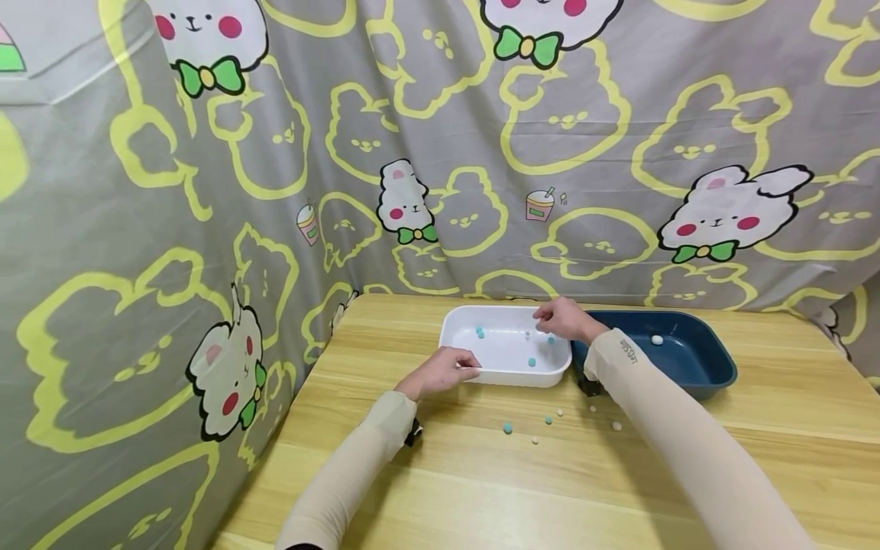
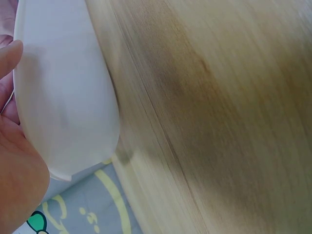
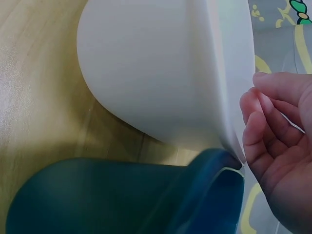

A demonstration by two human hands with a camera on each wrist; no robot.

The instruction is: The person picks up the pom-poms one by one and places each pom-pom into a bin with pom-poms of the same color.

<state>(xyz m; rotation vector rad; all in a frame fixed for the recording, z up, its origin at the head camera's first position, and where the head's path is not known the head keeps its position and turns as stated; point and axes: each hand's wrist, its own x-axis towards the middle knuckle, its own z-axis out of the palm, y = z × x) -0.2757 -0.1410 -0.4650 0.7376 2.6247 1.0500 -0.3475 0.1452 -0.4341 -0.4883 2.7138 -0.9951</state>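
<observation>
A white plastic basin (image 1: pixel 502 378) with several small blue balls (image 1: pixel 532 362) and a pale one inside sits at the back of the table. My left hand (image 1: pixel 443 370) grips its near rim towards the left; in the left wrist view the thumb (image 2: pixel 10 57) lies against the rim with the other fingers behind it. Above the basin's right end is my right hand (image 1: pixel 567 319), fingers curled. The right wrist view shows its thumb tip meeting the bent fingers, and nothing shows between them. A dark blue basin (image 1: pixel 711 359) stands right beside the white one, holding a white ball (image 1: pixel 657 340).
On the wooden table (image 1: pixel 447 473) in front of the basins lie several small balls, among them a blue one (image 1: pixel 507 428) and a white one (image 1: pixel 616 426). A grey printed curtain (image 1: pixel 474 137) hangs along the back and left edges.
</observation>
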